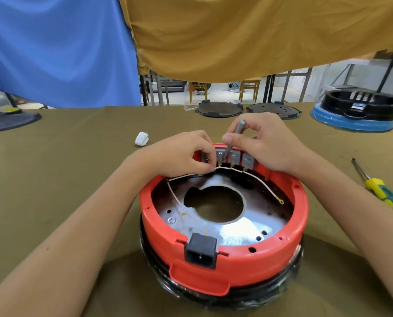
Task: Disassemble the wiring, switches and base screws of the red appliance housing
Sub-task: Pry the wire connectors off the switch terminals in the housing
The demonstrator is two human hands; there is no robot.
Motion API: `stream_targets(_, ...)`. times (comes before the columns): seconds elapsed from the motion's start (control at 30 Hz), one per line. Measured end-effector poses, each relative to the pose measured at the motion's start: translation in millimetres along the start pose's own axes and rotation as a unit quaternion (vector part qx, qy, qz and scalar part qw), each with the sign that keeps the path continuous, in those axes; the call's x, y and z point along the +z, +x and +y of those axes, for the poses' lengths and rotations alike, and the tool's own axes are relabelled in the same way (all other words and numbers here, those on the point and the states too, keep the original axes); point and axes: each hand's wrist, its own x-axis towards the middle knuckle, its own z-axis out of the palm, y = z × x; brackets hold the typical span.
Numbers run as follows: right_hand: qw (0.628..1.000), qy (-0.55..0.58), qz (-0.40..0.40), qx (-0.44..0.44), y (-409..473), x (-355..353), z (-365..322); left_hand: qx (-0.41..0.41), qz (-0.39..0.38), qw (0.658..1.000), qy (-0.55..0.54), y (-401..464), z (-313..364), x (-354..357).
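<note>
Closest to me, the red housing [225, 255] sits upside down on the olive-covered table [53, 179], with its black power socket [201, 250] clipped into the near rim and facing me. Inside, the shiny metal plate [248, 227] has a large round opening, and a thin white wire [255, 177] curves along the far inner wall, ending in a small ring terminal on the right. At the far rim stands a row of grey switches [234, 156] with brass terminals below them. My left hand [181, 154] reaches in there, fingertips pinching the wire just under the leftmost switches. My right hand [266, 145] curls round a slim grey tool [236, 131], its tip set down among the switches. To my right a yellow-and-green screwdriver [378, 186] lies on the cloth; a white wad [142, 138] rests beyond my left hand. Farther off sit two black round lids [218, 109] and a black and blue housing [358, 113].
</note>
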Motion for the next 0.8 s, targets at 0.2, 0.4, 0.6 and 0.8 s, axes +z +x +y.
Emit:
stream_targets(0.2,1.000,-0.003,-0.002,-0.005,1.2,0.0,-1.0,0.005,-0.001,1.000,-0.003,-0.5,-0.7,-1.1)
stream_targets(0.4,0.999,0.011,-0.028,0.042,3.5,2.0,-0.1,0.004,-0.005,1.000,0.000,-0.4,-0.1,0.0)
stream_targets(0.6,0.999,0.020,0.020,0.037,1.3,1.7,0.6,0.006,-0.008,1.000,-0.002,0.1,-1.4,-0.7)
stream_targets(0.8,0.999,0.007,0.019,0.025,-0.5,0.5,-1.1,0.002,-0.006,1.000,-0.010,-0.7,-1.6,-0.5)
